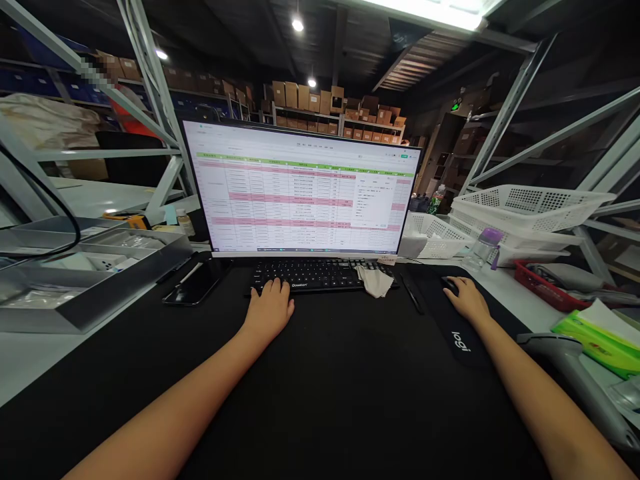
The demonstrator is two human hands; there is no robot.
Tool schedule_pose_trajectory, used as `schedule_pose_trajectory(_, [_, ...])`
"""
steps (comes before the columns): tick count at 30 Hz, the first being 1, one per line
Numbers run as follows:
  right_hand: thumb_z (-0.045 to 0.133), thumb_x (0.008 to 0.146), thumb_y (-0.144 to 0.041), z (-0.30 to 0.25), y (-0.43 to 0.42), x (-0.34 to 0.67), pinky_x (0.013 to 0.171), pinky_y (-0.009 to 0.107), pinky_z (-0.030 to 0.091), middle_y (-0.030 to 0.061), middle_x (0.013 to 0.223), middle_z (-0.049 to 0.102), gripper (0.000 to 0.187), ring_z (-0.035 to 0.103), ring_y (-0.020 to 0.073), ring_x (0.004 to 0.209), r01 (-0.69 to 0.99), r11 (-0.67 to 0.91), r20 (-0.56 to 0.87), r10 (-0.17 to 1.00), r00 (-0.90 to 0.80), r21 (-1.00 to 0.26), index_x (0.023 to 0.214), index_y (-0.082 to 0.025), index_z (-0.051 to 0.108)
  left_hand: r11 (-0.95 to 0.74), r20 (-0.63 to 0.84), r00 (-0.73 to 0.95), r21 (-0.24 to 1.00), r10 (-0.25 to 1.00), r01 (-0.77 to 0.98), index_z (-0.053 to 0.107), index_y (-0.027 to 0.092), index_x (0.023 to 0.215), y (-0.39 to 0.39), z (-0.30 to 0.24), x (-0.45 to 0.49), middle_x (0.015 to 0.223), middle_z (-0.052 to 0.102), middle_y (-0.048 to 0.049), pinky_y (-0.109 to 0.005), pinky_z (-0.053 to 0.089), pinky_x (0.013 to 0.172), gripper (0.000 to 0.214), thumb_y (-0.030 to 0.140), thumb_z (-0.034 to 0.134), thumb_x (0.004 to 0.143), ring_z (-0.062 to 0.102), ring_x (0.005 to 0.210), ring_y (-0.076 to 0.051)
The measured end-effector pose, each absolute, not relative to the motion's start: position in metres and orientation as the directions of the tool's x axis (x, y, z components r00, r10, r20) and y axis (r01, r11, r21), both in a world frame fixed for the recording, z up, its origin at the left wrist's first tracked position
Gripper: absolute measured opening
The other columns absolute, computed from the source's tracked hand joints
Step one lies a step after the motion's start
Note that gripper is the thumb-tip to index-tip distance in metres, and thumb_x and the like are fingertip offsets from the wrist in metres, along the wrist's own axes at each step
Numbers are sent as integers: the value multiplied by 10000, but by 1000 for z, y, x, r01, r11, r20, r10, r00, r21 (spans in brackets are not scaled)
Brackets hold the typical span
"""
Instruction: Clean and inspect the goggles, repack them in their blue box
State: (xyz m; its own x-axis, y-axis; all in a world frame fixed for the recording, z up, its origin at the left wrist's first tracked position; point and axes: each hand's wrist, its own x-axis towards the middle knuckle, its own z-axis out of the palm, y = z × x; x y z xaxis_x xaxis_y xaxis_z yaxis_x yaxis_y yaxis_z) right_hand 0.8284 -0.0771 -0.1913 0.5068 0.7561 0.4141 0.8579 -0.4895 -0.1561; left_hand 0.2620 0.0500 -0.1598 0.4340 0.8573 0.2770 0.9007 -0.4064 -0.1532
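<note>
L hand [270, 308] at L end of kybd [320, 275], fingers slightly apart on top. R hand [467, 300] over mouse [449, 285] on pad [445, 323]; mouse partly hidden under fingers, can't tell if clamped.

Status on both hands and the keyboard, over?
Left hand on keyboard, left end. Right hand on mouse. White tissue covering some keys toward the right.
</note>
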Motion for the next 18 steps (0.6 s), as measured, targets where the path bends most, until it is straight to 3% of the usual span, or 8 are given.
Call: schedule_pose_trajectory(18, [526, 1006, -470, -189, -78, 826, 1116, 483, 526, 162, 1497, 586, 539, 653, 331, 1286, 851, -496, 407, 751, 520, -173, 1470, -232, 660, -415, 282, 441, -150, 852, 897, 540, 62, 1545, 51, -161, 261, 1618, 525, -277, -688, 456, 1175, 548, 273, 373, 1068, 491, 1501, -415])
